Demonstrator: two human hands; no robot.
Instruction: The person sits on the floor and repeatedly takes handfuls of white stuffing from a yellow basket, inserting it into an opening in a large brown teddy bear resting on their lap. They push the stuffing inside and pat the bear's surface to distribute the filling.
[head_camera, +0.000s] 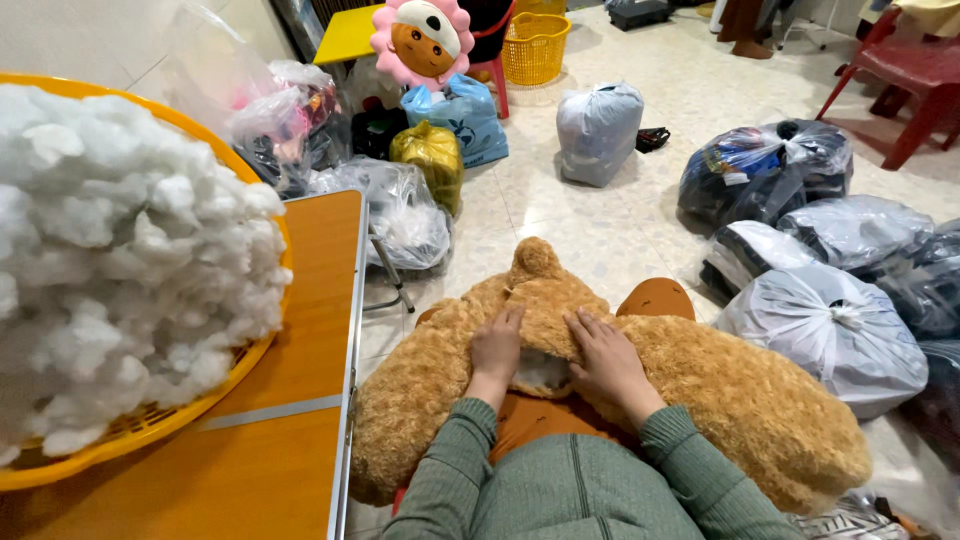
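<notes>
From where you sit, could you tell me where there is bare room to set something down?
Free: the orange table strip between the yellow basket of stuffing and the table's edge, and the tiled floor between the plush toy and the grey bag. Crowded: bags right; both hands, left and right, on the toy.

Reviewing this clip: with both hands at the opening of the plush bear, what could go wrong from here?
1. White stuffing shows at the gap between the left hand and right hand; it could spill out.
2. The plush bear overhangs the lap and might slide off.
3. The heaped yellow basket may shed filling.
</notes>
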